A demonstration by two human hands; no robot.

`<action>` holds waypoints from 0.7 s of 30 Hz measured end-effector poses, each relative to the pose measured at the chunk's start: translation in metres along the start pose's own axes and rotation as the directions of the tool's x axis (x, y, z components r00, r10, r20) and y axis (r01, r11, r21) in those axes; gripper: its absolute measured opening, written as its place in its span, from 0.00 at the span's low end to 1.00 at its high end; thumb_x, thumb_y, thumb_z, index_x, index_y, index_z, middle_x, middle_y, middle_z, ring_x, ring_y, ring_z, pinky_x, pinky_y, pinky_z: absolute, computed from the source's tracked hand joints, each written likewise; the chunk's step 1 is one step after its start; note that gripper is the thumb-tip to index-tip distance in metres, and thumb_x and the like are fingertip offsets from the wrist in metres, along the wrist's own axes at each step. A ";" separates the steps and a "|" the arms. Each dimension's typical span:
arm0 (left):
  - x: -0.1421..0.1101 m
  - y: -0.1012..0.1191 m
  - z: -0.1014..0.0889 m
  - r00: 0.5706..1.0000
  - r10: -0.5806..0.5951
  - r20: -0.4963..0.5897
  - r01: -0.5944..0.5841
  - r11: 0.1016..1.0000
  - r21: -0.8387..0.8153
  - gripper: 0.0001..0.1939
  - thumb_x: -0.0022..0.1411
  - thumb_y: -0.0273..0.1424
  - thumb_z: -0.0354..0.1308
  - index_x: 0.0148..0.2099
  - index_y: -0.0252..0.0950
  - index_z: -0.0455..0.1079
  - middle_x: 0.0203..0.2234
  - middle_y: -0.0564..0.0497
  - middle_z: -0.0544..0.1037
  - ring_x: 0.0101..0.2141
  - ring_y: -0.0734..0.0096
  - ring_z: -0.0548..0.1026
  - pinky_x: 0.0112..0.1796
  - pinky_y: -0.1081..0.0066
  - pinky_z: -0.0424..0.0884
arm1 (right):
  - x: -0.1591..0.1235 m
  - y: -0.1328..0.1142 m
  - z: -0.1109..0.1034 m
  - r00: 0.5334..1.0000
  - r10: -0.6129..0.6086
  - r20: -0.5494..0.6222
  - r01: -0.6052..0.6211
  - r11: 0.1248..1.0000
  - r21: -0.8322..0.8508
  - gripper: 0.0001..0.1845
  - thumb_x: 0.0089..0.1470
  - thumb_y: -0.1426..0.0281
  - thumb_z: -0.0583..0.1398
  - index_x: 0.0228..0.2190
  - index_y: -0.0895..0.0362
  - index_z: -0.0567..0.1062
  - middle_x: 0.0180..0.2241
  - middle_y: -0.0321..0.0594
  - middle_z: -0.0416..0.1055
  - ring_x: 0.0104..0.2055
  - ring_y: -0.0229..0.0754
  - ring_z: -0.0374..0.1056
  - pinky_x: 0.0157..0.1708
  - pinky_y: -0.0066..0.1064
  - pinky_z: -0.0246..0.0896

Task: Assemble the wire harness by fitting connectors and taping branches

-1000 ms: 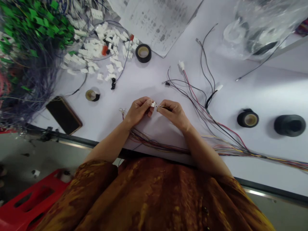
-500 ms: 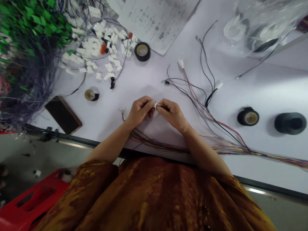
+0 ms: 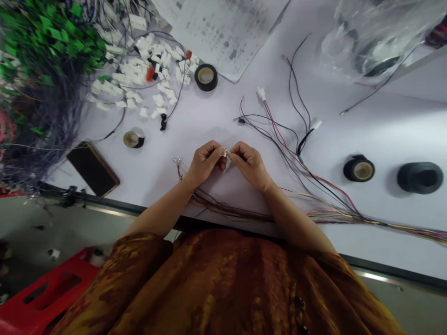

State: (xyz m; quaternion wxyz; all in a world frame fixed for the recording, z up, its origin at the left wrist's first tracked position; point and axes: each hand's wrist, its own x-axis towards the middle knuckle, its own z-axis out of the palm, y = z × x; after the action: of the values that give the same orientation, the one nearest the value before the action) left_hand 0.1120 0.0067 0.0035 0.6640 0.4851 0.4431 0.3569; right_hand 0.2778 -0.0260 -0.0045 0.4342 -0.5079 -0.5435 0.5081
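Pinched between the thumb and fingers of my left hand (image 3: 206,160) is a small white connector housing (image 3: 225,153). My right hand (image 3: 249,163) is closed at the housing's right side, its fingertips on what looks like a thin wire end, mostly hidden by the fingers. Both hands meet above the white table, fingertips nearly touching. Beneath my forearms runs a bundle of coloured wires (image 3: 237,213), with bare terminals (image 3: 178,161) sticking out beside my left wrist. To the right lies the branching wire harness (image 3: 303,163), with a white plug (image 3: 261,94) on one branch.
White connector housings (image 3: 136,72) are heaped at the back left, by green-tagged wires (image 3: 52,37). Black tape rolls (image 3: 206,77) and a phone (image 3: 93,168) lie around. A printed sheet (image 3: 226,35), a plastic bag (image 3: 377,42) and a black cylindrical object (image 3: 420,177) are farther out.
My right fingertips have shifted slightly on the wire at the housing, and less of the wire shows now. My left hand keeps its hold on the white housing.
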 end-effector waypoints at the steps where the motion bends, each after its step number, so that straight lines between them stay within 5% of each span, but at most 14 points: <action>1: 0.000 0.000 0.000 1.000 0.001 0.007 -0.001 1.000 -0.004 0.20 0.58 0.47 0.66 0.30 0.35 0.69 0.20 0.55 0.73 0.19 0.79 0.71 0.23 0.76 0.70 | 0.000 0.000 0.000 1.000 0.003 -0.008 -0.003 1.000 0.013 0.10 0.60 0.65 0.59 0.28 0.56 0.67 0.22 0.29 0.57 0.25 0.32 0.50 0.27 0.29 0.47; 7: 0.001 -0.006 -0.007 0.999 -0.029 -0.014 0.028 0.998 -0.048 0.19 0.59 0.47 0.66 0.33 0.36 0.70 0.21 0.55 0.72 0.20 0.79 0.70 0.22 0.77 0.69 | 0.002 -0.002 0.001 0.996 0.059 -0.059 -0.051 0.990 0.132 0.11 0.58 0.63 0.60 0.28 0.57 0.72 0.24 0.32 0.61 0.27 0.33 0.53 0.28 0.29 0.49; 15: 0.004 -0.011 -0.014 0.999 -0.029 0.030 0.031 0.998 -0.054 0.17 0.62 0.45 0.64 0.34 0.36 0.71 0.21 0.56 0.71 0.18 0.81 0.68 0.22 0.78 0.66 | 0.003 -0.003 -0.004 0.997 0.077 0.013 -0.078 0.990 0.118 0.11 0.57 0.65 0.60 0.26 0.57 0.72 0.22 0.29 0.58 0.25 0.31 0.49 0.26 0.28 0.46; 21: -0.001 -0.003 -0.012 1.000 0.020 0.018 -0.023 0.986 0.167 0.14 0.63 0.42 0.62 0.32 0.36 0.71 0.19 0.55 0.71 0.18 0.79 0.67 0.22 0.77 0.64 | 0.001 -0.002 -0.001 0.999 0.030 0.014 -0.030 0.999 0.021 0.10 0.57 0.67 0.59 0.25 0.57 0.70 0.22 0.30 0.60 0.26 0.32 0.52 0.28 0.29 0.50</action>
State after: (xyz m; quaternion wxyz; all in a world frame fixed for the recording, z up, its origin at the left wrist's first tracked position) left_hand 0.1004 0.0095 -0.0008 0.6209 0.5466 0.4607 0.3216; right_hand 0.2781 -0.0244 -0.0030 0.4282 -0.5081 -0.5334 0.5235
